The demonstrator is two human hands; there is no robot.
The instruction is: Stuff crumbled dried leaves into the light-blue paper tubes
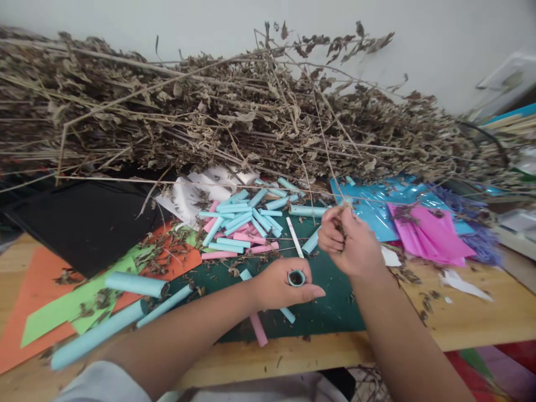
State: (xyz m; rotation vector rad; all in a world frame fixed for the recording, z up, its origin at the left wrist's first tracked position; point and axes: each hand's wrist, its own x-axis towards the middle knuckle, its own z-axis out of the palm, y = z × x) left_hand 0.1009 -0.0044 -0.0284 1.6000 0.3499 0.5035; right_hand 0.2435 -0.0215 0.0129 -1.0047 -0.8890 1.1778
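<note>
My left hand (274,283) is wrapped round a light-blue paper tube (296,282), whose round open end faces up. Dark matter shows inside it. Above and to the right, my right hand (352,243) is closed in a pinch at the lower end of a thin dried stem (330,162), with bits of dry leaf in the curled fingers. A pile of short blue paper tubes (238,215) and pink tubes (220,255) lies behind my left hand on a dark green mat (335,318). A white stick (294,237) lies between that pile and my right hand.
A large heap of dried leafy stems (188,111) spans the back by the wall. Longer blue tubes (100,335), green paper (50,324), orange paper (20,312) and a black sheet (84,223) lie at left. Blue film (372,215) and pink paper (431,234) are at right.
</note>
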